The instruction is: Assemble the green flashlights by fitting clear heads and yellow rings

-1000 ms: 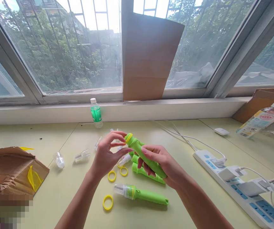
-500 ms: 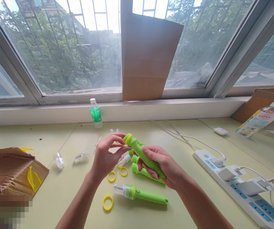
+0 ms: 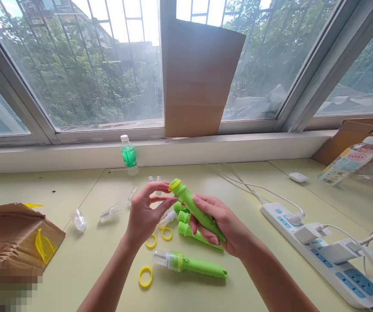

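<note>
My right hand [image 3: 217, 221] is wrapped round the lower part of a green flashlight-like tube [image 3: 194, 210], which tilts up to the left. A yellow ring [image 3: 174, 185] sits round the tube's threaded top end. At that end, the index finger and thumb of my left hand [image 3: 147, 210] are curled, the index fingertip against the ring. Below, on the table, lies a similar green tube with a clear cap [image 3: 189, 265] fitted. More green tubes [image 3: 186, 229] lie partly hidden behind my right hand. Loose yellow rings [image 3: 145, 277] rest to the left.
Several clear caps [image 3: 79, 220] lie on the table at left, beside a torn cardboard box [image 3: 14, 238]. A green-labelled bottle [image 3: 129, 156] stands by the sill. On the right are a power strip [image 3: 323, 255] with plugs and cables, a white case [image 3: 298, 177] and a tilted bottle [image 3: 352, 160].
The held tube's top end has turned a little, showing more of its opening, and the yellow ring appears nearer the rim. Both hands keep nearly the same pose; the view has shifted slightly.
</note>
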`<state>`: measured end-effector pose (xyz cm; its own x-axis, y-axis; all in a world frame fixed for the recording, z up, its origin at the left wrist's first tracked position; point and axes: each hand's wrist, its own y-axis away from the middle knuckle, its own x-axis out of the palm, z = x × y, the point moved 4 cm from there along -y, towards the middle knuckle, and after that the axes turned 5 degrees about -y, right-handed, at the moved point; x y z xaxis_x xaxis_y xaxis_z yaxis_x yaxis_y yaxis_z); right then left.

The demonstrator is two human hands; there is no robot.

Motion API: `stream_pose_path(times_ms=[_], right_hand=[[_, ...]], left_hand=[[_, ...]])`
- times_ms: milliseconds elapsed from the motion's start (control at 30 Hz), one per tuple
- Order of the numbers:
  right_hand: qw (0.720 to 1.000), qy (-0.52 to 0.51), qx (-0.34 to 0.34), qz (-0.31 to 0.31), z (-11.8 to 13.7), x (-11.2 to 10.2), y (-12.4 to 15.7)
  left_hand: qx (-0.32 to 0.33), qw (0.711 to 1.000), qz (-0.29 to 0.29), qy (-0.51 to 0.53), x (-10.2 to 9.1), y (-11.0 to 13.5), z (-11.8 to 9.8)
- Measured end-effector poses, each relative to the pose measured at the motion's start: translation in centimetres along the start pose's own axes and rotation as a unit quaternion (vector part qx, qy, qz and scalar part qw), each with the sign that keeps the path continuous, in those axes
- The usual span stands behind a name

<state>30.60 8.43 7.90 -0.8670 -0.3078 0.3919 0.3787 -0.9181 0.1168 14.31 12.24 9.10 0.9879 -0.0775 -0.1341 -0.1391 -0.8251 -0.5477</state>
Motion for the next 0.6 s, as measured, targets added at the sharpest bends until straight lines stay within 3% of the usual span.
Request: stream_pose_path(times_ms=[600], right_hand=[[1.000, 0.018, 0.013, -0.008, -0.4, 0.2, -0.2]], left_hand=[[-0.010, 0.998, -0.011, -0.069, -0.9, -0.2, 0.1]])
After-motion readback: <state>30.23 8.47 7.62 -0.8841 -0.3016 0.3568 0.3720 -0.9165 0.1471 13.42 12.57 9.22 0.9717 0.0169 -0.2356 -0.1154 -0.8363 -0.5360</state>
